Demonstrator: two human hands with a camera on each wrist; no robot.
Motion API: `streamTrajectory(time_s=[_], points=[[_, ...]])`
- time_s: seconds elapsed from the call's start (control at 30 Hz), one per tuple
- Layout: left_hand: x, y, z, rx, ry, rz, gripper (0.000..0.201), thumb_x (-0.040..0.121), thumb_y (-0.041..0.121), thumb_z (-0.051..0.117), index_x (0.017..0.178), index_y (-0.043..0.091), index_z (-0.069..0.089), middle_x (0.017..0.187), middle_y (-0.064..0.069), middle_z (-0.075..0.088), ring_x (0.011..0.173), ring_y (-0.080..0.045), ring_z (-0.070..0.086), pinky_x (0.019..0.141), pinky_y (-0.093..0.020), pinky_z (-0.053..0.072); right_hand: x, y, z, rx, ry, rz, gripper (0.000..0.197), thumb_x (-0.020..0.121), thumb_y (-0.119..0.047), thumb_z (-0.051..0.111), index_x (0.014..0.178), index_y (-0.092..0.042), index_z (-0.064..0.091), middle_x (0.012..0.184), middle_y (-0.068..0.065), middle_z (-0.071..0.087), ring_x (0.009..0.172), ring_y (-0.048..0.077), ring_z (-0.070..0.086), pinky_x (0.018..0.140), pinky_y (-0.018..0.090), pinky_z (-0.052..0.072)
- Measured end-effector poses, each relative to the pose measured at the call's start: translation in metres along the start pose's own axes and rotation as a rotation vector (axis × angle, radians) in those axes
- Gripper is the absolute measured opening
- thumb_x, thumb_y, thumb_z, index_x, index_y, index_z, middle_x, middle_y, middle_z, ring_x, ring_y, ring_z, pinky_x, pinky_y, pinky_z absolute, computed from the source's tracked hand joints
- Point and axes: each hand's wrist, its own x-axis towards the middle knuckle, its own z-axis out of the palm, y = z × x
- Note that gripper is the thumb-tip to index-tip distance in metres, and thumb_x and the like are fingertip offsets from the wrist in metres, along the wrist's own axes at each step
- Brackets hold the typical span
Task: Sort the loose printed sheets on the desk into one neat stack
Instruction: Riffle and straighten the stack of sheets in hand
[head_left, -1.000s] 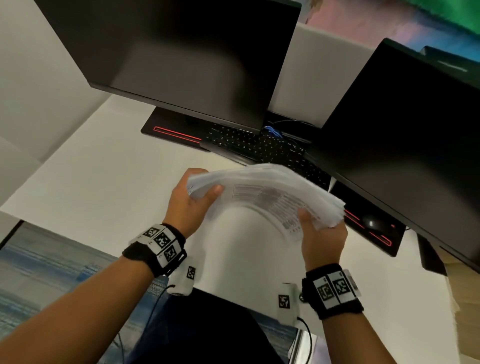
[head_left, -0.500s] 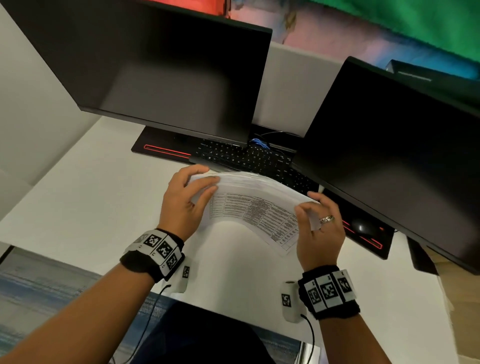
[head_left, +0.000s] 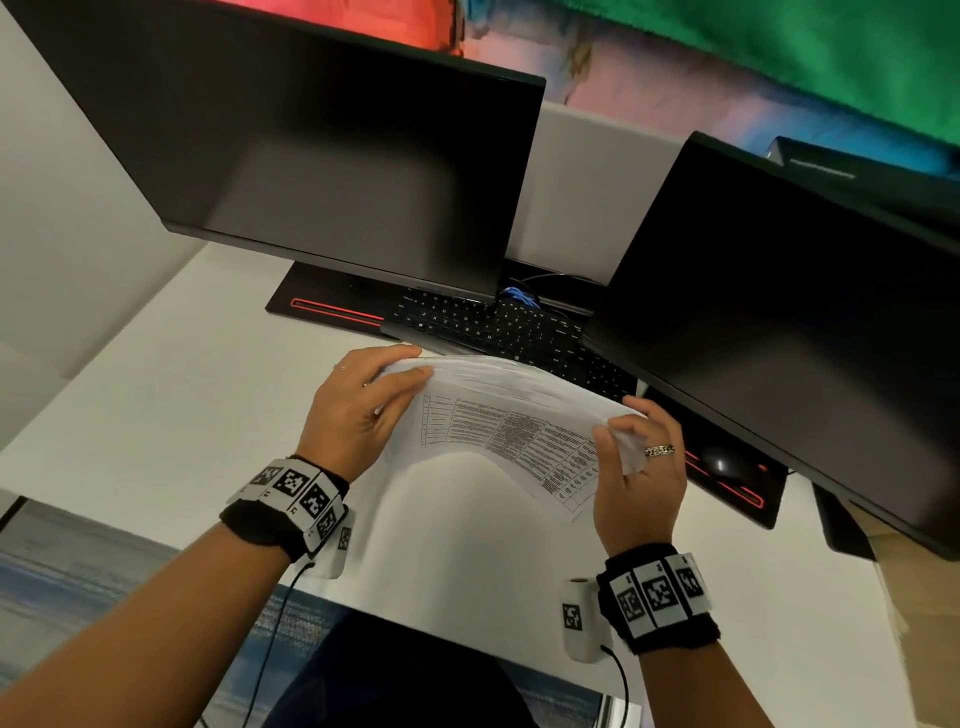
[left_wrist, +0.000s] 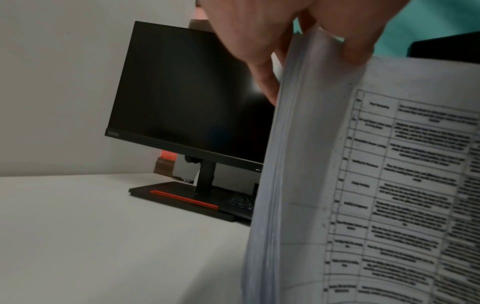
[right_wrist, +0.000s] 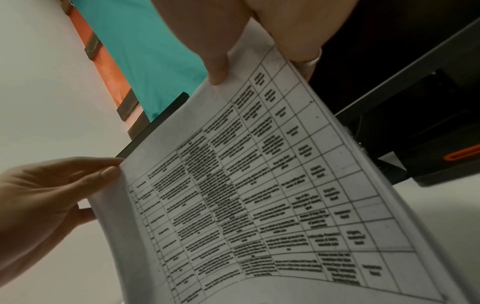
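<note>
A thick stack of printed sheets (head_left: 509, 431) stands bowed over the white desk (head_left: 171, 415), its table-printed face toward me. My left hand (head_left: 410, 364) pinches its upper left corner, thumb on the front and fingers behind. My right hand (head_left: 621, 423), with a ring, grips the upper right corner the same way. In the left wrist view, the left hand (left_wrist: 298, 45) clamps the stack's (left_wrist: 389, 185) layered edge. In the right wrist view, the right hand (right_wrist: 246, 53) and the left hand (right_wrist: 85, 181) hold the sheets (right_wrist: 259, 195). I cannot tell whether the lower edge touches the desk.
Two dark monitors, one on the left (head_left: 322, 156) and one on the right (head_left: 805, 322), stand behind the sheets. A black keyboard (head_left: 493, 322) lies between their bases. A mouse (head_left: 722, 460) sits on the right base. The desk's front edge is near my body.
The stack has tipped from lying flat in my hands to standing with its printed face toward me. My right hand moved its grip to the top right corner.
</note>
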Motion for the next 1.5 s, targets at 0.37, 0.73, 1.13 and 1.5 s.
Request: streamTrajectory(time_s=[0.37,0.73,1.13,1.5], points=[[0.004,0.001,0.006,0.015,-0.045,0.055,0.033,0.095,0.024,0.063,0.125,0.012,0.068,0.125,-0.009,0.065,0.108,-0.031,0.060,0.097,-0.038,0.046,-0.003,-0.009,-0.001,0.041,-0.026,-0.025,0.024,0.093,-0.010,0.066,0.100,-0.033,0.061,0.123,-0.017,0.053,0.115,0.012,0.058,0.089,0.048,0.056],[0.010,-0.001,0.009,-0.001,-0.025,0.040,0.028,0.094,0.026,0.063,0.117,0.013,0.073,0.122,-0.009,0.067,0.103,-0.029,0.060,0.096,-0.028,0.043,0.002,-0.012,0.002,0.115,0.001,0.067,0.019,0.093,-0.010,0.065,0.087,-0.027,0.062,0.123,-0.011,0.057,0.108,0.010,0.060,0.084,0.046,0.058],[0.010,0.002,0.010,-0.011,-0.028,-0.009,0.031,0.093,0.029,0.063,0.118,0.014,0.073,0.123,-0.007,0.067,0.106,-0.026,0.059,0.096,-0.029,0.044,0.006,-0.018,0.008,0.187,0.134,0.184,0.024,0.088,-0.017,0.067,0.070,-0.026,0.053,0.109,-0.016,0.063,0.105,0.005,0.060,0.087,0.035,0.054],[0.015,0.011,0.009,-0.138,0.037,-0.162,0.026,0.094,0.028,0.063,0.112,0.014,0.075,0.118,-0.002,0.068,0.108,-0.020,0.062,0.099,-0.029,0.047,0.012,-0.024,0.011,0.361,0.303,0.333,0.029,0.089,0.001,0.065,0.094,-0.025,0.053,0.103,0.003,0.065,0.085,0.000,0.064,0.075,0.019,0.056]])
